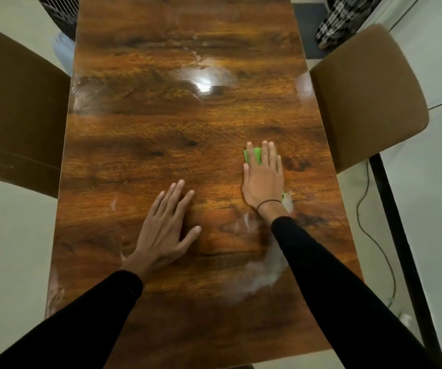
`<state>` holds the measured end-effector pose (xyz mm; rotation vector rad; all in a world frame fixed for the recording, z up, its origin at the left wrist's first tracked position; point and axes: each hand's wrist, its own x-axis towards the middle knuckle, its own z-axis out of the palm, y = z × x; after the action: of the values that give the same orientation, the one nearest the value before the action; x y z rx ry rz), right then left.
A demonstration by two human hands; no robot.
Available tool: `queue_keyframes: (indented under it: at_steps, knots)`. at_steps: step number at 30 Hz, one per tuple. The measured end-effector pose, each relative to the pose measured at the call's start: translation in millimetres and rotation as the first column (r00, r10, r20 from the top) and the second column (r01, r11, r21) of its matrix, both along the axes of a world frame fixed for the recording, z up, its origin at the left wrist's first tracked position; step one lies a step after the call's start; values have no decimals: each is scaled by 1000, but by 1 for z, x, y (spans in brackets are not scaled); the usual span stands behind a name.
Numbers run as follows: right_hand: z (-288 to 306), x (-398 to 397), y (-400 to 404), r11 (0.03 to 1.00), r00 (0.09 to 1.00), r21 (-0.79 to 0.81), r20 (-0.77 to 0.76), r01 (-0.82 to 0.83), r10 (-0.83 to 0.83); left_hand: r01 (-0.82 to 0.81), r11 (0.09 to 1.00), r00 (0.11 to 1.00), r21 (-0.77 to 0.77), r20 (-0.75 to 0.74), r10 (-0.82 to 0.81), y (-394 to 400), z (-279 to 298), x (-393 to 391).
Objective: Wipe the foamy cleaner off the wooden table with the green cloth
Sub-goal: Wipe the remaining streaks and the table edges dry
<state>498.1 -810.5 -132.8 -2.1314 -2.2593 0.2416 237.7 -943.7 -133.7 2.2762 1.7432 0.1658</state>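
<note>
Two brown chairs flank the wooden worktop (188, 129), one at nine o'clock (15, 110), one at three (366, 99). Right hand (263, 179) presses flat on the green cloth (251, 155); left hand (166, 225) rests flat, fingers spread. Foamy cleaner (262, 278) smears lie at five o'clock, beside the right sleeve.

No text, label, brand, number or sign could be read anywhere in the head view.
</note>
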Motion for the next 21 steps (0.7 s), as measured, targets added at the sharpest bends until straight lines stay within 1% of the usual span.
queue_keyframes:
  at_steps: [3,6,7,9,11,12,13,14,16,18,21]
  knots:
    - [0,22,-27,992,992,16,-15,122,-121,16,999,999,-48,-29,-17,17,-6,22]
    - [3,14,-77,990,990,-14,-24,138,-138,5,999,996,-35,-84,-8,16,-14,23]
    - [4,5,-91,994,994,-31,-32,103,-104,8,999,997,-35,-83,-11,16,-15,23]
    - [6,-16,-110,994,998,-86,-31,-59,57,11,999,997,-32,-73,-13,16,-14,24]
    - [3,-33,-111,958,963,-101,-30,-269,267,4,1000,997,-25,-71,-6,17,-14,25]
    - [3,-38,-102,936,940,-88,-45,-342,339,6,1000,998,-25,-68,-7,17,-13,25]
    - [2,-39,-89,923,926,-72,-50,-377,374,7,1000,998,-23,-68,-8,17,-13,25]
    - [0,-37,-75,925,927,-57,-39,-375,373,5,1000,997,-19,-72,-7,16,-13,25]
    - [-2,-24,-47,958,959,-38,-14,-284,283,-1,1000,997,-25,-78,-1,16,-12,26]
    - [-4,0,-28,991,991,-18,-18,-136,136,-8,999,997,-32,-77,6,16,-12,25]
    - [-4,44,-33,998,997,8,-41,59,-59,-5,1000,998,-22,-70,4,15,-10,26]
